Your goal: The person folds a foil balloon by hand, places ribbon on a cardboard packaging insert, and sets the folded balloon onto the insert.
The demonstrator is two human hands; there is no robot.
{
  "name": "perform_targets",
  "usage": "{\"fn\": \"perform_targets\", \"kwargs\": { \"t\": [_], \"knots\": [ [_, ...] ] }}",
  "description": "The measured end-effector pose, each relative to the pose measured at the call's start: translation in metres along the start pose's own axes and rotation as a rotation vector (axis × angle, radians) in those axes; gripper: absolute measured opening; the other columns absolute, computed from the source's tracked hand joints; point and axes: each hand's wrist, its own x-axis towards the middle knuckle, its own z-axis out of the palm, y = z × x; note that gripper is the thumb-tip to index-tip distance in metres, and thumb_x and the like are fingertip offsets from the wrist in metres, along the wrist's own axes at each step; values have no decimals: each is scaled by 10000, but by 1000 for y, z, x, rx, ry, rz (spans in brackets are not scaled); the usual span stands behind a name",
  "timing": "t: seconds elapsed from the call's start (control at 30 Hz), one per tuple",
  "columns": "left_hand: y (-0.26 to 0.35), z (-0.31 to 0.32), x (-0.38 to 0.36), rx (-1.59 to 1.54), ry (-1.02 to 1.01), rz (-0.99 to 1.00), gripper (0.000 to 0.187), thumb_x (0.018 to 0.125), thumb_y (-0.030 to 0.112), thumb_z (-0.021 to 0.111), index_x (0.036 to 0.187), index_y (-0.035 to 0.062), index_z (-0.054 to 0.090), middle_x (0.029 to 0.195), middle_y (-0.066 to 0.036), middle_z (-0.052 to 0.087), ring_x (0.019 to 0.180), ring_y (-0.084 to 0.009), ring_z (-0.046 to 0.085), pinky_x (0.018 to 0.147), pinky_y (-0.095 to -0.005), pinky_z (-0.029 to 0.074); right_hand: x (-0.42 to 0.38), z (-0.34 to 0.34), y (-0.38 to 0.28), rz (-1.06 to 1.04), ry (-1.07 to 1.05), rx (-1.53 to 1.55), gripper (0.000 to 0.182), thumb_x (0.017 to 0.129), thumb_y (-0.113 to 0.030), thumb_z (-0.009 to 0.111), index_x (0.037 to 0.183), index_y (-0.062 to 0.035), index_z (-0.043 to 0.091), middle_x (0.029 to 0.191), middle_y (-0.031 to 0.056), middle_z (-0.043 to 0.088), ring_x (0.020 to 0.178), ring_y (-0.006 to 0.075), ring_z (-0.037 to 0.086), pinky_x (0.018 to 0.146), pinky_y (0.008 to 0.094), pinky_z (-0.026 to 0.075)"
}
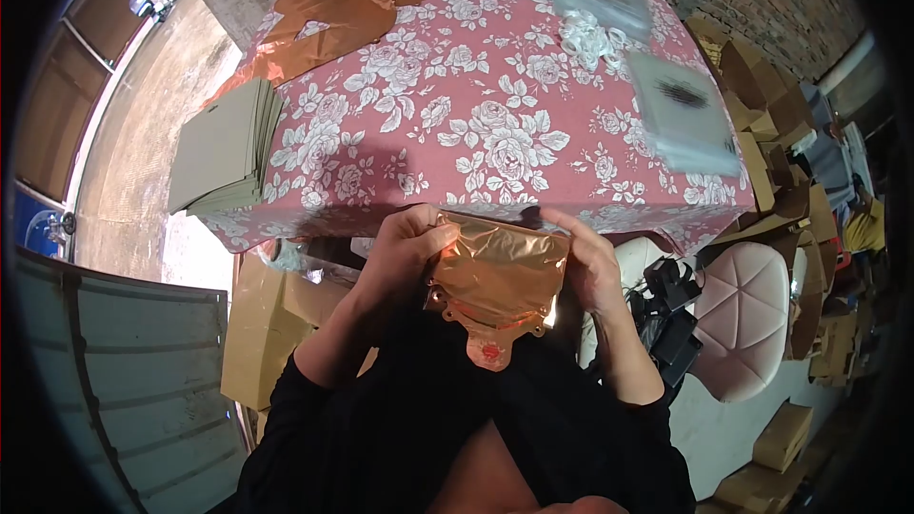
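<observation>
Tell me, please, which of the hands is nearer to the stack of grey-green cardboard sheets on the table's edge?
Left. The left hand grips the copper foil balloon on the side toward the stack of cardboard sheets; the right hand is farther away.

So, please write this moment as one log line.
left hand: holds foil balloon | right hand: holds same balloon | place: before floral table

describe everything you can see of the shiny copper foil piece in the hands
The foil piece is a shiny copper-coloured sheet that looks like thin metallic film, creased and folded. Its lower edge is scalloped and narrows to a short tab with a reddish mark. It is held upright in front of the lap, just below the table's edge, with the left hand gripping its left side and the right hand its right side. Nothing else touches it.
</observation>
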Motion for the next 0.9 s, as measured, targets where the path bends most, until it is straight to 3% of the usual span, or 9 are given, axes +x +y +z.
{"fn": "perform_targets", "kwargs": {
  "t": [0.13, 0.2, 0.23, 0.47, 0.57, 0.67, 0.8, 0.83, 0.9],
  "knots": [
    [-4, 1, 2, 25, 13, 128, 154, 937, 98, 603, 797, 39, 587, 684, 28, 560, 555, -25, 433, 492, -215, 339, -1, 8, 1, 133, 138, 186, 414, 1006, -343, 534, 1156, 27, 646, 1025, 75, 694, 936, 109, 624, 827, 254, 473],
    [3, 3, 0, 83, 33, 119, 155, 937, 89, 604, 794, 33, 583, 684, 23, 561, 559, -27, 440, 496, -215, 346, 3, 8, 1, 170, 12, 94, 337, 988, -308, 607, 1030, 17, 685, 912, 45, 705, 811, 83, 626, 737, 240, 484],
    [5, 4, -1, 140, 54, 108, 156, 936, 80, 605, 791, 27, 580, 684, 18, 563, 564, -29, 447, 500, -215, 353, 3, 16, -2, 199, 117, 155, 258, 972, -248, 645, 912, -3, 694, 798, 15, 688, 692, 64, 592, 656, 225, 470],
    [14, 11, -3, 316, 89, 195, 101, 921, 28, 608, 835, -23, 593, 715, -12, 585, 628, -45, 532, 551, -223, 430, 9, 13, -7, 171, 84, 118, 261, 978, -238, 631, 846, -18, 679, 747, 29, 671, 630, 70, 569, 594, 229, 452],
    [33, 19, -9, 69, 51, 121, 155, 904, 36, 625, 1014, -70, 648, 796, -45, 628, 707, -79, 571, 638, -230, 456, 11, 8, -8, 138, 103, 76, 251, 980, -219, 624, 833, -21, 672, 723, 30, 663, 615, 70, 567, 571, 224, 443],
    [59, 9, -7, 234, -61, -13, 158, 906, 72, 633, 1007, -47, 660, 810, -48, 640, 725, -82, 572, 636, -231, 446, 14, 10, -14, 159, 101, 51, 250, 979, -213, 625, 827, -22, 675, 719, 22, 662, 612, 61, 562, 564, 220, 438],
    [54, -10, 20, 421, -291, 37, 153, 927, 121, 644, 877, -18, 682, 723, 0, 618, 672, -53, 541, 587, -227, 420, 25, 3, -20, 181, -2, 24, 233, 976, -200, 629, 845, -19, 692, 731, 14, 668, 615, 50, 558, 564, 213, 431],
    [52, -11, 24, 458, -281, 157, 199, 938, 151, 633, 817, -5, 659, 673, -2, 611, 574, -66, 546, 502, -236, 411, 28, 6, -23, 176, 17, 25, 221, 974, -192, 631, 858, -17, 700, 731, 9, 666, 611, 46, 552, 557, 209, 424],
    [62, -14, 29, 467, -281, 158, 201, 939, 148, 626, 822, -9, 667, 693, -19, 627, 609, -69, 566, 526, -235, 426, 36, 10, -31, 126, 15, 21, 194, 968, -174, 635, 892, -15, 716, 727, -9, 657, 598, 35, 532, 538, 197, 399]
  ]
}}
